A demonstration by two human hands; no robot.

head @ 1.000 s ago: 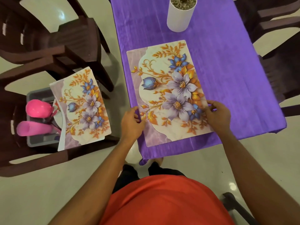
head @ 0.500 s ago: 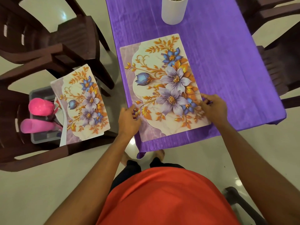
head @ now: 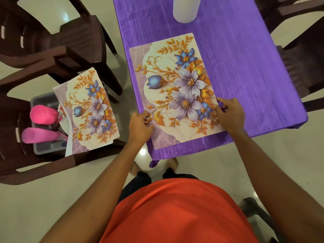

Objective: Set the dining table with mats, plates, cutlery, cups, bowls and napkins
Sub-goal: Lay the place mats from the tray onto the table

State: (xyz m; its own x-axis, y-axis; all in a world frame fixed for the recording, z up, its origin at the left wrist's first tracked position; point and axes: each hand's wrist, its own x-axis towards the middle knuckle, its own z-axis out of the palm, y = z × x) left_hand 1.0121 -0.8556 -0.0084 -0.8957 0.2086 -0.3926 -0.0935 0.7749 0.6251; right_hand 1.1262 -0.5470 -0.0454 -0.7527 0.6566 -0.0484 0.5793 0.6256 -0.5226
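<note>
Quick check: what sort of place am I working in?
Probably a home dining area: a purple-clothed table with a floral mat, dark chairs around it, pink cups in a grey bin.

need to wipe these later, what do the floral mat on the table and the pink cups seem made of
The floral mat looks like thin printed plastic or laminate, smooth with a soft sheen: flat, crisp edges. The pink cups look like translucent moulded plastic: light glows through them.
</note>
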